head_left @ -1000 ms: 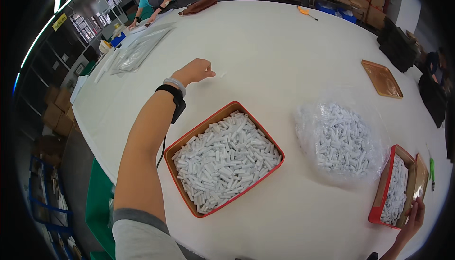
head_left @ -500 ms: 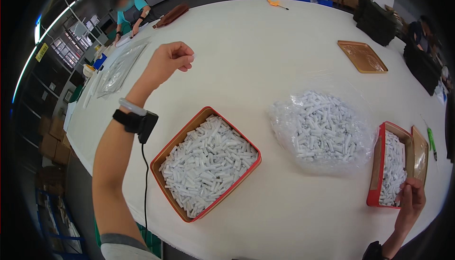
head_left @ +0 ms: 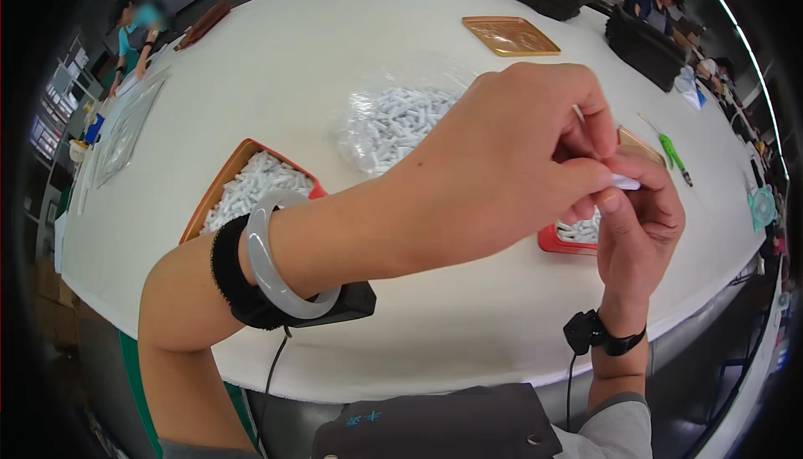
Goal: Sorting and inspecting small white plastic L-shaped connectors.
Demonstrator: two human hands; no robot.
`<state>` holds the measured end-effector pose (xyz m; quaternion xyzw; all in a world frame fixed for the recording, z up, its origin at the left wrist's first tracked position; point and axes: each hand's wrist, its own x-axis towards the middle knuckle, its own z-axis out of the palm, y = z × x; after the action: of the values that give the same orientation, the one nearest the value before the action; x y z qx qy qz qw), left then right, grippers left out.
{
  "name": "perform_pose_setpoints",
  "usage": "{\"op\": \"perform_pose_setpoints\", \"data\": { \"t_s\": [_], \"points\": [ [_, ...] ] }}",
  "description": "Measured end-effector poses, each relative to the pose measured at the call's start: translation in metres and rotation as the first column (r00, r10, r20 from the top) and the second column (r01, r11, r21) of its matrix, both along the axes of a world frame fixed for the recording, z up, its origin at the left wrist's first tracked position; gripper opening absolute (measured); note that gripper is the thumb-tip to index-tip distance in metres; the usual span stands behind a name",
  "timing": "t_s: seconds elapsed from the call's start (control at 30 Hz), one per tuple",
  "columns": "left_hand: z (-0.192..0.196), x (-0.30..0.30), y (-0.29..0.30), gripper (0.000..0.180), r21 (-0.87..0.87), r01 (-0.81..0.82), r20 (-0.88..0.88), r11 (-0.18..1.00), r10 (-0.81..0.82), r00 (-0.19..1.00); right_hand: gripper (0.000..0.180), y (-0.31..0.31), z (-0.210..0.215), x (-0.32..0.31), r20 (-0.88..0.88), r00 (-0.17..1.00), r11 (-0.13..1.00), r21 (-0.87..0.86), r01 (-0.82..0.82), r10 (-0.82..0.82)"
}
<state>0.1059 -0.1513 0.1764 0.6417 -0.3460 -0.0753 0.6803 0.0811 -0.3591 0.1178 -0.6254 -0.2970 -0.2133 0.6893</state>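
My left hand (head_left: 535,137) reaches far across to the right and meets my right hand (head_left: 640,229). Both are closed at the fingertips around one small white tube-like piece (head_left: 623,181). Partly under them stands a small red box (head_left: 569,246) with similar white pieces in it. Behind my left forearm lies a clear plastic bag (head_left: 355,128) heaped with white pieces; my hand covers part of it. A larger box with a red rim and tan inner wall (head_left: 219,184), full of the same pieces, is partly hidden by my left arm.
A gold tray (head_left: 512,38) lies at the back. At the right is a green-handled tool (head_left: 672,151). Black stacks (head_left: 644,47) line the far right edge. Flat plastic-wrapped sheets (head_left: 132,133) and a brown pouch (head_left: 203,24) lie on the left. Other people work beyond the table.
My left hand has swung from the upper left across to my right hand. My right hand has risen from the small red box. The view has turned to the right.
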Motion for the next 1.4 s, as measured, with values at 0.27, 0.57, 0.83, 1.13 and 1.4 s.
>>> {"op": "perform_pose_setpoints", "data": {
  "t_s": [0.27, 0.57, 0.83, 1.13, 1.4],
  "points": [
    [-0.115, 0.018, 0.035, 0.034, 0.406, -0.626, 0.719, 0.665, 0.190, 0.668, 0.023, -0.104, -0.046, 0.022, 0.119, 0.850, 0.665, -0.571, 0.482, -0.513],
    [-0.175, 0.008, 0.081, 0.017, 0.615, -0.590, 0.617, 0.522, 0.146, 0.773, 0.028, 0.017, -0.038, 0.064, 0.017, 0.993, 0.686, -0.722, 0.091, -0.113],
    [-0.182, 0.062, 0.076, 0.079, 0.695, -0.708, 0.682, 0.126, 0.196, 0.705, 0.101, 0.086, -0.071, 0.122, 0.025, 0.963, 0.009, -1.000, 0.028, -0.269],
    [-0.182, 0.113, 0.075, 0.105, 0.835, -0.388, 0.300, 0.391, 0.269, 0.915, 0.100, 0.097, -0.123, 0.158, 0.021, 0.990, 0.215, -0.975, 0.050, -0.137],
    [-0.188, 0.146, 0.053, 0.086, 0.666, -0.569, 0.309, 0.482, 0.516, 0.799, 0.074, 0.124, -0.121, 0.168, -0.013, 0.917, 0.393, -0.906, 0.158, -0.398]
  ]
}}
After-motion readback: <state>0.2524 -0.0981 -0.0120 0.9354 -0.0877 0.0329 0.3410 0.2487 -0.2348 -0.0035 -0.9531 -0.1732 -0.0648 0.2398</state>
